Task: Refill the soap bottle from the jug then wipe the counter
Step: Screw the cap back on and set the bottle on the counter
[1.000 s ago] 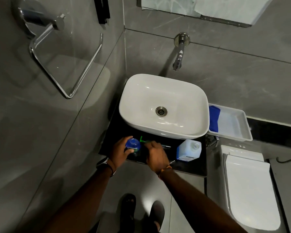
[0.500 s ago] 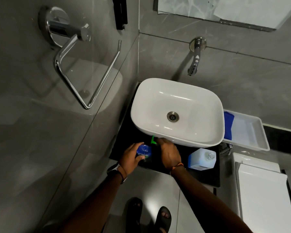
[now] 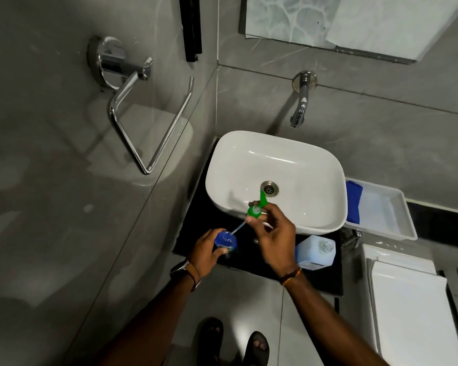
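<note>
Left hand (image 3: 206, 253) clasped round small blue plastic soap bottle (image 3: 225, 240) on black counter (image 3: 325, 282). Right hand (image 3: 274, 237) pinching green pump head (image 3: 255, 208), tube tip at bottle mouth.

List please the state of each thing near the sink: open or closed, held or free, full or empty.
Soap bottle: open, upright, held by left hand.
Pump: out of the bottle, held by right hand, tube tip at the bottle mouth.
Jug: capped, on the counter, untouched.
Tap: off.
Sink: empty.
Tray: holds a blue cloth.
</note>
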